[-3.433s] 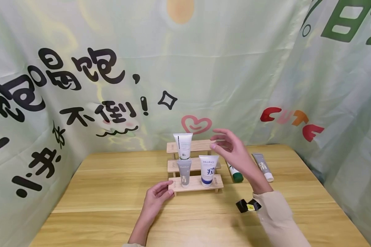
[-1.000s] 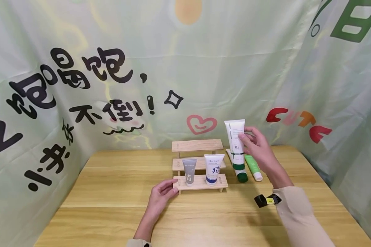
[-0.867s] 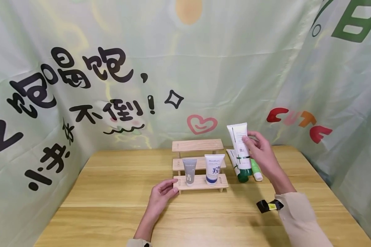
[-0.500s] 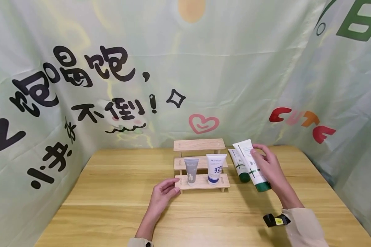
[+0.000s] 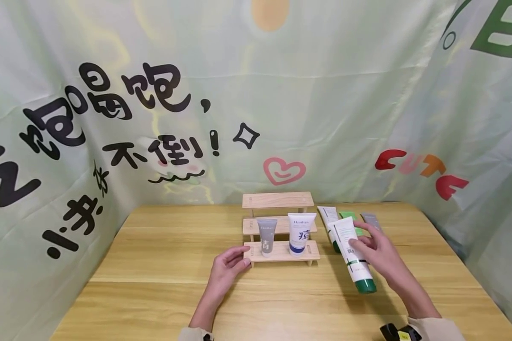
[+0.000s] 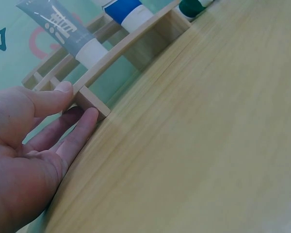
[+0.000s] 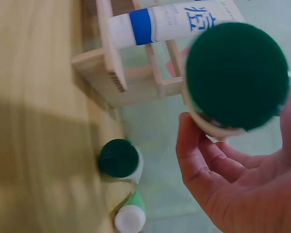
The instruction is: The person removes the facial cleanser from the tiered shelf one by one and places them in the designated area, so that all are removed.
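Observation:
My left hand [image 5: 224, 272] holds the left end of the front step of a three-tier wooden stand [image 5: 277, 201]. In the left wrist view, its thumb lies along the step's end, fingers against the leg below. A small grey tube [image 5: 267, 236] and a white tube with a blue band [image 5: 297, 249] stand upright on that step. To the right, my right hand [image 5: 383, 251] pinches a white tube with a green cap [image 5: 349, 246] between thumb and fingers, tilted cap-down toward the front. Its round cap [image 7: 237, 75] fills much of the right wrist view.
Behind the held tube, another green-capped white tube [image 5: 326, 216], a light green tube [image 5: 348, 218] and a grey tube [image 5: 370, 220] lie on the wooden table [image 5: 162, 265]. A printed cloth backdrop [image 5: 324, 94] surrounds the table's back and sides.
The white tube stood on the stand, then was lifted by my right hand. It has since moved right, down and toward the front, tilting. My left hand keeps its hold on the stand.

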Demonstrator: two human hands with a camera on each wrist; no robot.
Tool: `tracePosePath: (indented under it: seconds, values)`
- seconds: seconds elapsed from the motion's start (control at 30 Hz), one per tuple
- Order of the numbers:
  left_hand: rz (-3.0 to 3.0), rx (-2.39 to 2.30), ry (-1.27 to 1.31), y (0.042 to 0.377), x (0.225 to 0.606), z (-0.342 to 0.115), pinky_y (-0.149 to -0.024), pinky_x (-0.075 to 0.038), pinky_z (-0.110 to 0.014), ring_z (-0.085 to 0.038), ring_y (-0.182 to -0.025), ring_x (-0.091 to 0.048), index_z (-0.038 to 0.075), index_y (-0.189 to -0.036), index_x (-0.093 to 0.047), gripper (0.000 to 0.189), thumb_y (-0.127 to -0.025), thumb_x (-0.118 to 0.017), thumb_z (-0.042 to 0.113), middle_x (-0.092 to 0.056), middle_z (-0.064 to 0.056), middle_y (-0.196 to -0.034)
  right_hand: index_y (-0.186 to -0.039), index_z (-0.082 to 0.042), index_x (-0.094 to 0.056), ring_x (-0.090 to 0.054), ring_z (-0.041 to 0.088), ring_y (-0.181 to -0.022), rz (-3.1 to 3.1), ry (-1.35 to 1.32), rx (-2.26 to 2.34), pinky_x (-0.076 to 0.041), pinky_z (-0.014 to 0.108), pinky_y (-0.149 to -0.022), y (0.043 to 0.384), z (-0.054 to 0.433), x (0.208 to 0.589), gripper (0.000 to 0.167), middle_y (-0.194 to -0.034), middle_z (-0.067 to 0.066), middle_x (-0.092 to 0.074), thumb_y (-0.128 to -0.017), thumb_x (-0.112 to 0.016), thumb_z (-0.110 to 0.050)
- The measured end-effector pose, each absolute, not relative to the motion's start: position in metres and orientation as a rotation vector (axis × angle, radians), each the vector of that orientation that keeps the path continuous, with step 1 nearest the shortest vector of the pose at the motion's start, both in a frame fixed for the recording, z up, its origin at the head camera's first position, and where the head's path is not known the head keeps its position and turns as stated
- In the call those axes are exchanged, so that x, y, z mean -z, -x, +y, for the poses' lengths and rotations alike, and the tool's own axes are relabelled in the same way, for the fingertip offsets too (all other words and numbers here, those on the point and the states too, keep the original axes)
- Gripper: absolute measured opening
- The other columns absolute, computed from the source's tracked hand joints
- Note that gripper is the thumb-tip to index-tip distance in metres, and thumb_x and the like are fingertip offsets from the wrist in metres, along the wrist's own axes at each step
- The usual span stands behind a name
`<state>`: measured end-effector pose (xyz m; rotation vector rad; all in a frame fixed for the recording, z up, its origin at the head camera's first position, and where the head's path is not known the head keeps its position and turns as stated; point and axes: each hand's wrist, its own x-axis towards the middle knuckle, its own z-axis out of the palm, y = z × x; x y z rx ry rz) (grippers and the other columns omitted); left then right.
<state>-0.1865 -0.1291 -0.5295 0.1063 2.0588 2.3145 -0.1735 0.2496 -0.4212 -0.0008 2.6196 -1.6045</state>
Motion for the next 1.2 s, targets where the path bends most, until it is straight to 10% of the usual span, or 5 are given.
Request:
tracePosePath:
  seconds: [0.23,0.5,1.2]
  values:
    - [2.043,-2.325,-0.114,0.186,0.529,-0.128,-0.095,-0.062,-0.034,-0.03,-0.112,-0.065,-0.008,-0.126,-0.066,0.034,-0.092,-0.072,-0.004,-0.059,-0.026,-0.134,-0.155,0.001,-0.033,-0.063,0.038,-0.111,2.642,0.006,1.469,-0.062,0.031,-0.073,0.165,0.25,0.439,0.068,-0.128,0.035,-0.058,-0.102,-0.067,-0.024]
    - [2.049,-2.322,-0.104,0.186,0.53,-0.129,-0.094,-0.062,-0.033,-0.03,-0.112,-0.065,-0.007,-0.126,-0.066,0.034,-0.093,-0.072,-0.004,-0.06,-0.025,-0.133,-0.151,0.004,-0.038,-0.064,0.025,-0.094,2.67,0.013,1.319,-0.059,0.029,-0.069,0.158,0.249,0.453,0.068,-0.108,0.015,-0.063,-0.098,-0.072,-0.021]
    - [2.099,-2.291,-0.118,0.186,0.529,-0.129,-0.093,-0.062,-0.032,-0.033,-0.115,-0.064,-0.005,-0.124,-0.068,0.032,-0.093,-0.072,-0.002,-0.06,-0.024,-0.135,-0.148,0.01,-0.041,-0.062,0.027,-0.094,2.703,0.021,1.077,-0.06,0.039,-0.077,0.161,0.258,0.462,0.07,-0.106,0.013,-0.064,-0.097,-0.072,-0.026]
